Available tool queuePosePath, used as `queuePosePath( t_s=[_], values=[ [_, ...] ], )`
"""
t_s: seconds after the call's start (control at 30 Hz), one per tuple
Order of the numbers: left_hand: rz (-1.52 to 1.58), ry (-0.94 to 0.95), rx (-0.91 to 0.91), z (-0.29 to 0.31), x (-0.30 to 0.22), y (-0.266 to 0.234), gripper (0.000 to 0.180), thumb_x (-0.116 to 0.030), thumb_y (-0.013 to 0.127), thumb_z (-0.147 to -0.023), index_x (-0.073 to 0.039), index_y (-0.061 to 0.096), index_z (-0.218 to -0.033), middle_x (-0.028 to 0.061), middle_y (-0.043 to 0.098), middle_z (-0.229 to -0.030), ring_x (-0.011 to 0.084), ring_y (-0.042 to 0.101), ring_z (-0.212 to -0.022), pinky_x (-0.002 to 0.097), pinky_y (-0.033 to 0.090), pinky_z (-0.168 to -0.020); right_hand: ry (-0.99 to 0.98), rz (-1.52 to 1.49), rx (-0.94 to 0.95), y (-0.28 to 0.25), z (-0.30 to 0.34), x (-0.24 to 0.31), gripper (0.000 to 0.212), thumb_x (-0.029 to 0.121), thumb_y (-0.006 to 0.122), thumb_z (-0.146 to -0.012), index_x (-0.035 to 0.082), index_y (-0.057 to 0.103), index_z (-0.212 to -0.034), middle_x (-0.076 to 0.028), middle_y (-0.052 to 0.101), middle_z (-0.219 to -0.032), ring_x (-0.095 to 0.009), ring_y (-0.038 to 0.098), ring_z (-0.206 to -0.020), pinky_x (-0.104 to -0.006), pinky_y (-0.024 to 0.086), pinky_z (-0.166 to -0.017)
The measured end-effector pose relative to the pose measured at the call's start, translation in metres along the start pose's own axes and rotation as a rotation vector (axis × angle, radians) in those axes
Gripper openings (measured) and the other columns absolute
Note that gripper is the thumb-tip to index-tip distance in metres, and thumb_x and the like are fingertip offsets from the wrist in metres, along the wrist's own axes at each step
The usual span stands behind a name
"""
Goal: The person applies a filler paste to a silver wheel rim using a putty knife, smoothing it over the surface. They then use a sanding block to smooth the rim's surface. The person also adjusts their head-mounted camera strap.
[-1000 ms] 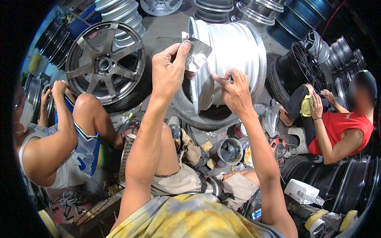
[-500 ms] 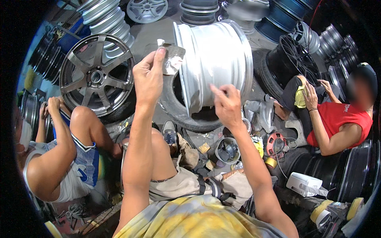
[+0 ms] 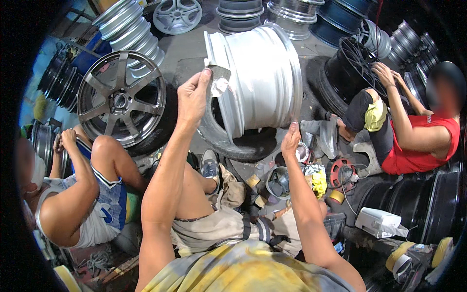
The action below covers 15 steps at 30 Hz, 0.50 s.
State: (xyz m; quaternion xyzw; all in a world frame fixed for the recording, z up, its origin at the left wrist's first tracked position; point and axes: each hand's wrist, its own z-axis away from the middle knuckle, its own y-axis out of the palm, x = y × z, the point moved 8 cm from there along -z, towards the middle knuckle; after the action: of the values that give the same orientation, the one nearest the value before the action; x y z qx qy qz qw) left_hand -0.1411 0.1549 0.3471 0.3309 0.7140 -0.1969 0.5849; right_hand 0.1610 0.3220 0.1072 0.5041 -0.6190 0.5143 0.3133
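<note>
A wide silver wheel rim (image 3: 262, 73) lies on its side across a black tyre (image 3: 206, 131) in front of me. My left hand (image 3: 195, 95) pinches a small grey sheet (image 3: 220, 80), which looks like sandpaper with a pale, shiny patch. It is held up at the rim's left edge; contact cannot be made out. At the lower right of the rim is my right hand (image 3: 291, 140), its fingers stretched upward by the edge and holding nothing visible. Whether the fingertips touch the metal is unclear.
A dark spoked wheel (image 3: 120, 100) stands at left, beside a seated person (image 3: 73, 204). A person in red (image 3: 423, 141) handles a black wheel (image 3: 348, 68) at right. Below my right hand are a bucket (image 3: 279, 182) and a red reel (image 3: 342, 173). Rim stacks (image 3: 134, 36) stand behind.
My right hand has moved down and its fingers have straightened, off the rim's middle to its lower right edge. The left hand still holds the sheet, slightly lower in view.
</note>
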Motion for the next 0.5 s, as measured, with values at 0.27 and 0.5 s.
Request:
queuePosePath(
  t_s=[0.27, 0.5],
  values=[
    [-0.184, 0.103, -0.013, 0.000, 0.002, 0.024, 0.038, -0.030, 0.060, -0.105, 0.006, 0.071, -0.096, -0.0048, 0.060, -0.076, 0.0041, 0.047, -0.073, 0.0248, 0.040, -0.063, 0.012, 0.100, -0.031, 0.003, -0.014, 0.017, 0.077, 0.054, 0.027, -0.108, -0.014, 0.057, -0.128, -0.040, 0.060, -0.121, -0.055, 0.056, -0.116, -0.0508, 0.043, -0.103],
    [-0.051, 0.114, -0.172, -0.107, 0.005, 0.024, 0.037, -0.030, 0.062, -0.103, 0.004, 0.073, -0.096, -0.0035, 0.057, -0.075, 0.0054, 0.046, -0.072, 0.0267, 0.040, -0.062, -0.174, 0.367, 0.104, -0.024, -0.072, 0.162, 0.070, 0.046, 0.023, -0.110, -0.009, 0.067, -0.105, -0.039, 0.064, -0.099, -0.057, 0.059, -0.100, -0.0592, 0.046, -0.088]
  ],
)
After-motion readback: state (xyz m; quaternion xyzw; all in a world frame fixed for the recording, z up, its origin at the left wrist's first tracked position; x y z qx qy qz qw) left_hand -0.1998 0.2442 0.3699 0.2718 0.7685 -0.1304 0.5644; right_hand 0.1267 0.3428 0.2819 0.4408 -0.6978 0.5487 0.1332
